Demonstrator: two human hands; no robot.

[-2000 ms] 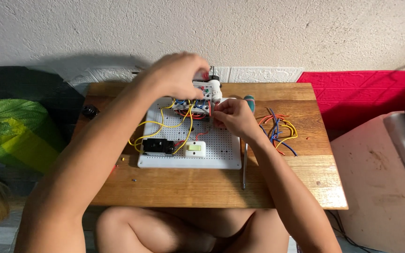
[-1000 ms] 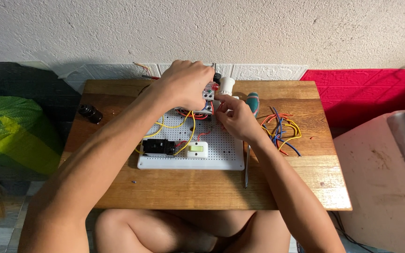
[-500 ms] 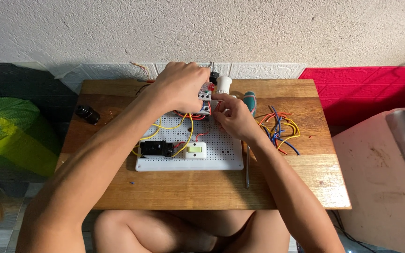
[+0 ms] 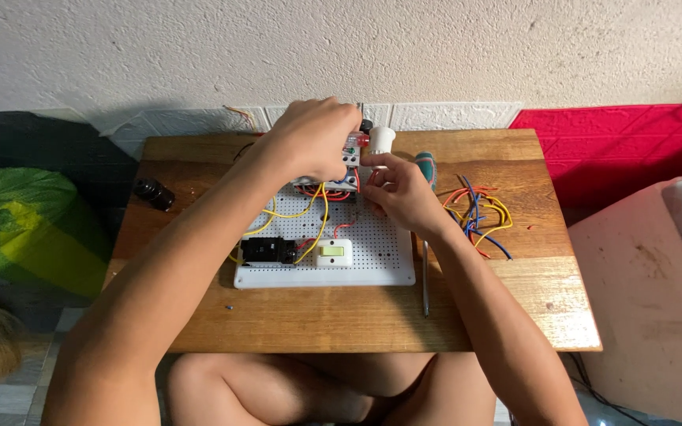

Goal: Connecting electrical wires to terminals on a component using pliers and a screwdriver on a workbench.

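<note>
left hand (image 4: 313,146) fingers curled closed over the small breaker module (image 4: 349,162) at the far edge of the white pegboard (image 4: 372,244), mid worktop (image 4: 341,315). right hand (image 4: 400,189) fingers pinched beside it, touching. screwdriver (image 4: 425,237) and loose wires (image 4: 479,213) toward the right edge.

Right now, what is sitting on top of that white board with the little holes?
On the white board sit a black block, a white switch and yellow wires. The left hand and right hand cover the far parts, so those stay hidden.
</note>
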